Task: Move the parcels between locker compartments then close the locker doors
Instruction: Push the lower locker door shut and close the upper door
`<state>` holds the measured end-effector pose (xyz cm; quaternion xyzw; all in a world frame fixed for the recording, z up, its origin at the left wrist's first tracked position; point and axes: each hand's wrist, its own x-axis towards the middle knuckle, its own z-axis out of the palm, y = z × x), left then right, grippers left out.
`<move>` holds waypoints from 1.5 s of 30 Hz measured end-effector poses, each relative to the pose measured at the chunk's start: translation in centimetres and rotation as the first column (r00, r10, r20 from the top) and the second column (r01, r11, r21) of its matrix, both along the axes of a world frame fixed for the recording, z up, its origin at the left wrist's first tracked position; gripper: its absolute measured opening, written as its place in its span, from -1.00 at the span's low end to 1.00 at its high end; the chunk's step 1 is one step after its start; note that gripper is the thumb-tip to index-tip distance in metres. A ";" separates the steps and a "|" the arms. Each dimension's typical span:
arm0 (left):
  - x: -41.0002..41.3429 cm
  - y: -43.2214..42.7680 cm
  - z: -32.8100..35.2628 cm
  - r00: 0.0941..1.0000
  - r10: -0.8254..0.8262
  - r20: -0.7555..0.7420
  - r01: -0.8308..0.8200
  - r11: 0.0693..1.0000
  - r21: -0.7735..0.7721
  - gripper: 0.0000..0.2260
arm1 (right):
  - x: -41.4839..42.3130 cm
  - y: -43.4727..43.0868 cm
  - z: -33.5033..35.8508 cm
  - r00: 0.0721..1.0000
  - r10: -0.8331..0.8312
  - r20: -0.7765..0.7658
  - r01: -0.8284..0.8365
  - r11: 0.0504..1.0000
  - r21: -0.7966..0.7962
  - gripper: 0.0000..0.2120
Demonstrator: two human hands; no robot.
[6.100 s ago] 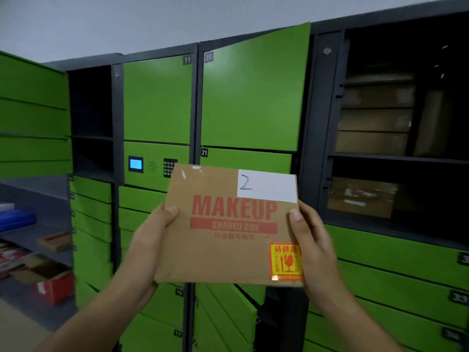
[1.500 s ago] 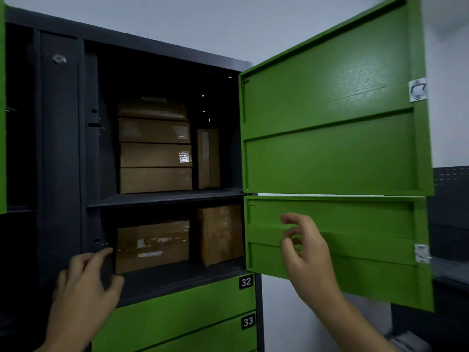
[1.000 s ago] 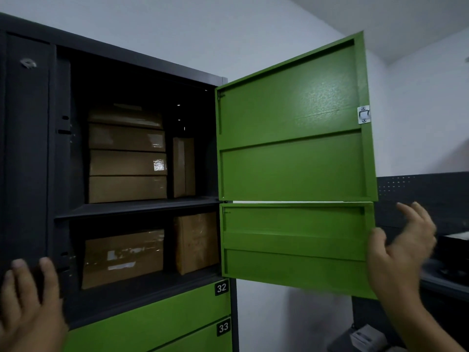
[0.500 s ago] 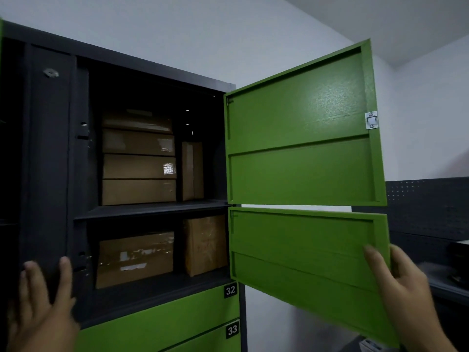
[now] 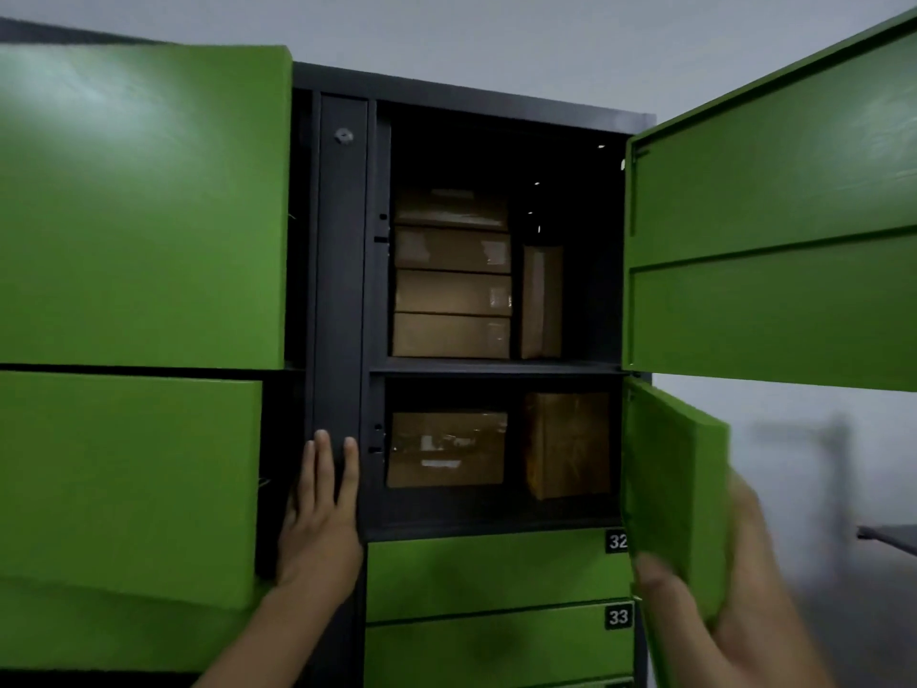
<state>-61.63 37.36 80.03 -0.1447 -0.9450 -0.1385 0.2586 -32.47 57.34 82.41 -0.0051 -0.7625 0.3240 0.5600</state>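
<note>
Closing step, by the look of it. Gripping the free edge of the lower door (image 5: 670, 489) at 4 o'clock with the right hand (image 5: 739, 633): thumb on the inner face, fingers wrapped behind, all blurred. Pressing the left hand (image 5: 322, 508) flat on the dark post (image 5: 340, 290) at 7 o'clock, fingers straight and close together. Parcels (image 5: 446, 449) inside the lower compartment at centre, more stacked above. Lower door hinged at 3 o'clock of the opening, long axis level, standing nearly edge-on; calls for a swing toward 9 o'clock, free edge landing just beside the left fingertips. Upper door (image 5: 774, 216) wide open at 2 o'clock.
</note>
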 end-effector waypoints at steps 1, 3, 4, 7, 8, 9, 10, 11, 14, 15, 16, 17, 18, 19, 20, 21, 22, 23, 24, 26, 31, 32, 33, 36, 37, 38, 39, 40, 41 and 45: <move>0.3 0.0 0.2 1.000 -0.016 0.006 0.016 1.000 0.022 0.08 | -1.2 -1.0 0.1 0.998 0.043 0.047 -0.045 0.998 0.048 -0.04; -0.1 -0.3 0.1 1.000 -0.026 0.010 0.026 1.000 -0.005 0.04 | -4.7 -2.6 -0.2 0.994 -0.008 0.113 -0.012 0.984 0.175 0.04; -0.3 -0.4 0.0 0.999 -0.040 0.027 0.040 0.999 -0.023 0.02 | -6.4 -3.2 -0.4 0.992 -0.042 0.119 0.014 0.973 0.231 0.05; -1.4 -0.8 -0.7 0.998 -0.045 -0.050 0.044 0.999 -0.024 -0.02 | -10.8 -4.2 0.0 0.995 -0.071 0.065 0.049 0.955 0.291 0.10; -1.9 -0.9 -0.9 0.996 -0.044 -0.078 0.042 0.999 -0.025 -0.02 | -12.3 -4.5 0.0 0.996 -0.076 0.036 0.062 0.950 0.305 0.09; -2.3 -1.1 -0.9 0.996 -0.046 -0.081 0.045 0.999 -0.010 -0.04 | -13.6 -4.9 -0.1 0.997 -0.074 0.004 0.069 0.945 0.321 0.06; -2.5 -1.2 -0.9 0.996 -0.044 -0.078 0.040 0.998 -0.047 -0.04 | -14.8 -5.2 -0.3 0.996 -0.083 -0.023 0.086 0.939 0.333 0.04; -2.4 -1.2 -0.6 0.997 -0.040 -0.073 0.035 0.997 -0.062 -0.01 | -16.0 -5.5 -0.4 0.996 -0.082 -0.045 0.092 0.936 0.340 0.02; -2.4 -1.1 -0.8 0.997 -0.023 -0.070 0.016 0.994 -0.110 0.09 | -19.3 -5.5 -0.7 0.989 -0.110 -0.096 0.139 0.913 0.385 0.00; -2.8 -1.0 -1.2 0.981 -0.055 -0.185 0.043 0.997 -0.071 0.13 | -20.2 -5.5 -0.8 0.987 -0.117 -0.113 0.154 0.901 0.405 -0.02; -3.2 -1.1 -1.5 0.969 -0.066 -0.240 0.054 0.997 -0.054 0.19 | -21.1 -5.4 -0.8 0.984 -0.127 -0.127 0.169 0.890 0.423 -0.04; -3.6 -1.5 -1.9 0.967 -0.055 -0.249 0.040 0.997 -0.063 0.25 | -21.9 -5.4 -0.8 0.981 -0.138 -0.134 0.184 0.878 0.441 -0.06; -4.1 -1.9 -2.2 0.964 -0.050 -0.260 0.031 0.997 -0.075 0.29 | -22.6 -5.4 -0.6 0.979 -0.154 -0.135 0.199 0.869 0.453 -0.06; -4.6 -2.2 -2.4 0.953 -0.055 -0.298 0.032 0.996 -0.081 0.29 | -23.3 -5.3 -0.5 0.976 -0.169 -0.134 0.212 0.862 0.461 -0.06; -5.0 -2.4 -2.7 0.947 -0.061 -0.316 0.033 0.995 -0.094 0.24 | -24.0 -5.2 -0.3 0.974 -0.186 -0.129 0.225 0.854 0.469 -0.05; -4.8 -2.3 -2.5 0.939 -0.060 -0.337 0.029 0.995 -0.097 0.17 | -24.7 -5.0 -0.1 0.971 -0.202 -0.124 0.237 0.845 0.479 -0.05; -4.9 -2.2 -2.6 0.935 -0.047 -0.351 0.012 0.995 -0.103 0.11 | -25.3 -4.8 0.1 0.968 -0.220 -0.123 0.252 0.836 0.488 -0.05; -4.7 -1.9 -2.3 0.929 -0.016 -0.370 -0.031 0.992 -0.119 0.08 | -26.0 -4.4 0.4 0.964 -0.236 -0.122 0.266 0.828 0.495 -0.05; -4.4 -1.7 -2.2 0.921 0.009 -0.389 -0.065 0.989 -0.132 0.06 | -26.5 -4.1 0.6 0.961 -0.250 -0.120 0.276 0.820 0.501 -0.06; -4.5 -1.6 -2.4 0.915 0.008 -0.403 -0.067 0.989 -0.133 0.02 | -27.4 -3.3 1.0 0.957 -0.269 -0.110 0.286 0.809 0.513 -0.08; -6.5 -2.2 -4.2 0.854 -0.030 -0.520 -0.059 0.987 -0.153 -0.36 | -28.6 -1.1 1.8 0.946 -0.322 -0.047 0.291 0.771 0.567 -0.10; -6.8 -2.3 -4.6 0.856 -0.028 -0.516 -0.063 0.986 -0.158 -0.38 | -28.7 -0.7 1.9 0.943 -0.332 -0.034 0.289 0.761 0.581 -0.11; -7.2 -2.2 -4.6 0.857 -0.030 -0.514 -0.063 0.984 -0.164 -0.36 | -28.8 -0.4 2.1 0.938 -0.345 -0.023 0.289 0.747 0.599 -0.11; -7.3 -2.0 -4.7 0.848 -0.033 -0.529 -0.053 0.988 -0.147 -0.35 | -29.5 -0.1 2.2 0.925 -0.379 0.000 0.287 0.702 0.651 -0.09; -7.3 -2.0 -4.7 0.826 -0.031 -0.562 -0.052 0.990 -0.131 -0.36 | -29.8 0.0 2.2 0.920 -0.392 0.005 0.291 0.692 0.660 -0.09; -7.3 -1.9 -4.6 0.798 -0.029 -0.602 -0.053 0.992 -0.118 -0.37 | -30.1 0.1 2.1 0.914 -0.406 0.006 0.299 0.683 0.667 -0.08; -7.0 -1.7 -4.5 0.782 -0.027 -0.622 -0.052 0.993 -0.108 -0.35 | -30.4 0.3 2.0 0.908 -0.420 0.003 0.308 0.672 0.673 -0.08; -6.8 -1.5 -4.4 0.768 -0.019 -0.640 -0.051 0.995 -0.091 -0.30 | -30.7 0.4 2.0 0.902 -0.432 -0.004 0.318 0.657 0.683 -0.08; -6.4 -1.3 -4.2 0.775 -0.002 -0.632 -0.049 0.997 -0.064 -0.23 | -31.0 0.6 1.9 0.897 -0.442 -0.016 0.327 0.639 0.696 -0.08; -5.5 -0.8 -4.1 0.795 0.017 -0.606 -0.042 0.999 -0.028 -0.21 | -31.6 0.8 1.8 0.871 -0.487 -0.064 0.371 0.567 0.735 -0.08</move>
